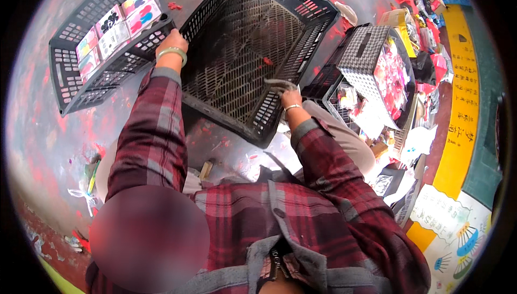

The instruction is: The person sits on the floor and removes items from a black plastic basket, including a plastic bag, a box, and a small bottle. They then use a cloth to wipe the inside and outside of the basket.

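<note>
At the upper left, my left hand (173,43), with a pale green bangle at its wrist, is closed at the corner of a black plastic crate (64,70). Flat packs with colourful printing (114,38) lie in that crate. A large black crate (194,100) with a slatted bottom stands in front of me, holding only small red scraps. My right hand (291,99) is closed at the near right rim of this large crate. From its fingers a curved grey strip (280,84) sticks out; its exact kind is unclear.
To the right, a grey patterned basket (363,51) with red and white contents lies tilted on other black crates. Papers (420,142) and mixed goods crowd along the yellow-banded wall (464,78). Red scraps (174,6) are strewn over the grey floor (37,111).
</note>
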A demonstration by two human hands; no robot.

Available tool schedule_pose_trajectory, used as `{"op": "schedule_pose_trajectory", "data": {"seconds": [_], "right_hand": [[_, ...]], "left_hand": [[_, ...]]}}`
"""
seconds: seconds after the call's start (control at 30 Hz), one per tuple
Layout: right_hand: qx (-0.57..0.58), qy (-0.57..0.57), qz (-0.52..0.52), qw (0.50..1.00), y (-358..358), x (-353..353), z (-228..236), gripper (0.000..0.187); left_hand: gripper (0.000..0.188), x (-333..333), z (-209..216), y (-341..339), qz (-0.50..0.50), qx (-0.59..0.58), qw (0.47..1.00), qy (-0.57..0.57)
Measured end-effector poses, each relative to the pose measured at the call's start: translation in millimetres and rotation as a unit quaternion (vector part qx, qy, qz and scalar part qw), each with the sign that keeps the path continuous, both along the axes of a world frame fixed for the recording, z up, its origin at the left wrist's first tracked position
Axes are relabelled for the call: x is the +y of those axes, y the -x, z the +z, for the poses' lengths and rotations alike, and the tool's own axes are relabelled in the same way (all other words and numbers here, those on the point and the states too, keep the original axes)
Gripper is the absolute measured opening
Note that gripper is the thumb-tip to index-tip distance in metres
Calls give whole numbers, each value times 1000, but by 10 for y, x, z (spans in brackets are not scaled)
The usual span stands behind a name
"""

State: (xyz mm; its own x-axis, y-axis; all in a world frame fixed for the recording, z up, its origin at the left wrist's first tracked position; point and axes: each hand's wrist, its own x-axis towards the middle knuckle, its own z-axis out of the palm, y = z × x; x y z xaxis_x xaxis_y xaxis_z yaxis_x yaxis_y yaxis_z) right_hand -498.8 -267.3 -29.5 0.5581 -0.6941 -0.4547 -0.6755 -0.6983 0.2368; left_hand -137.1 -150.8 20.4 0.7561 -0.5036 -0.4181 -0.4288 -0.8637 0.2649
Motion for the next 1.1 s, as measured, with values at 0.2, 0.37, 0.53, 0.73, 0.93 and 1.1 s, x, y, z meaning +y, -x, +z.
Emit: {"op": "schedule_pose_trajectory", "data": {"seconds": [0.2, 0.37, 0.53, 0.73, 0.93, 1.1], "right_hand": [[-4, -90, 25, 996, 692, 797, -648, 28], [-139, -266, -127, 945, 558, 1122, 156, 29], [-293, -34, -132, 946, 366, 990, 1135, 23], [-328, -307, 3, 893, 210, 1196, 1020, 29], [-201, -271, 91, 937, 20, 1593, 770, 32], [-224, -248, 35, 942, -587, 1744, 557, 29]], "left_hand": [[36, -139, -113, 25, -2, 2, 999, 32], [50, 78, -244, -135, -49, -22, 994, 93], [51, 143, -175, -79, 37, -72, 946, 313], [31, 625, 233, -97, 46, -156, 965, 203], [25, 1312, 1905, 19, 436, 340, 526, 645], [29, 1900, 2494, 111, 302, 196, 618, 699]]}}
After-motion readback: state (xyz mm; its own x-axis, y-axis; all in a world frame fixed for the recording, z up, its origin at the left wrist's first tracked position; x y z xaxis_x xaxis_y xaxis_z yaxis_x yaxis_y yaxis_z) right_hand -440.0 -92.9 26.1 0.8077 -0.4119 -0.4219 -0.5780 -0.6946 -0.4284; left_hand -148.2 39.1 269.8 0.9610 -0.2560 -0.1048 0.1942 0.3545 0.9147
